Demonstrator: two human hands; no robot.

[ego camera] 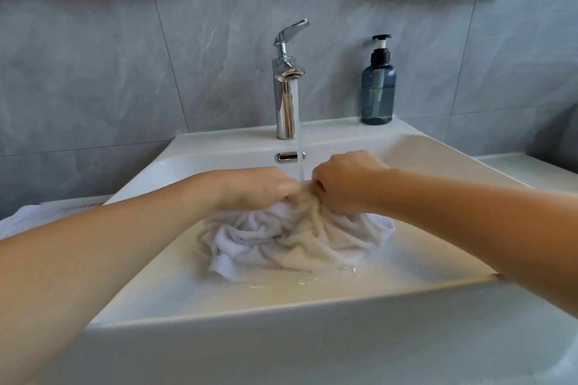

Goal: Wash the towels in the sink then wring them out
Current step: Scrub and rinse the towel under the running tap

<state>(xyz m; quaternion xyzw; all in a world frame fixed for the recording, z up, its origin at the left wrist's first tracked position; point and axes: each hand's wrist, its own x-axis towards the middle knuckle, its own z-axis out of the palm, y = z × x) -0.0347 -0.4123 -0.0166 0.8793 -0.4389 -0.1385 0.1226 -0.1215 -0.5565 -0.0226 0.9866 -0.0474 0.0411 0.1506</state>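
Towel (291, 237) bunched in the sink (219, 300) — left hand (259, 187) and right hand (341, 181) grip it.

Your left hand (259, 187) and right hand (344, 181) both grip the bunched top of a wet white towel (291, 241), fists close together. The towel's folds spread on the sink (219, 306) floor. Water (299, 134) runs from the tap (286, 87) onto the cloth between your hands. A soap bottle (378, 87) stands on the back ledge.
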